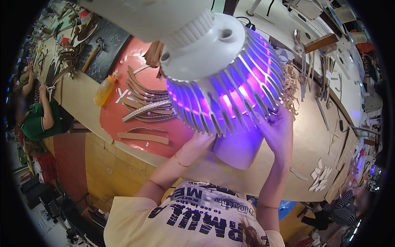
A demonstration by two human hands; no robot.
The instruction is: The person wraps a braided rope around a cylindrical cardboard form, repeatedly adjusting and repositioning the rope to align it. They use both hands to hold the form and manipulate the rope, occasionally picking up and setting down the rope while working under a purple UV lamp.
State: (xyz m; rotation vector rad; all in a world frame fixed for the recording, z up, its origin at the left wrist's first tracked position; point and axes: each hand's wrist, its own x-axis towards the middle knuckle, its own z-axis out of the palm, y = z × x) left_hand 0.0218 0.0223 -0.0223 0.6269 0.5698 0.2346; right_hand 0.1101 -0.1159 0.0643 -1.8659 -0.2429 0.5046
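A large white lamp [222,70] with a finned shade glows purple and hangs close over the brown workbench [304,144]. It hides much of both hands. My left hand [200,141] reaches under the lamp's lower edge, its fingers out of sight. My right hand [278,128] is raised beside the lamp's right side with its fingers bent. Between the two hands a pale sheet [238,151] lit purple touches both. Whether either hand grips it is hidden.
A red mat [123,119] at the left holds several curved brown strips [146,109] and a yellow bottle [105,88]. Hand tools [304,61] and curly shavings [291,84] lie behind. Small white pieces [321,173] sit at the right. One person [39,115] works far left, another [343,208] at the lower right.
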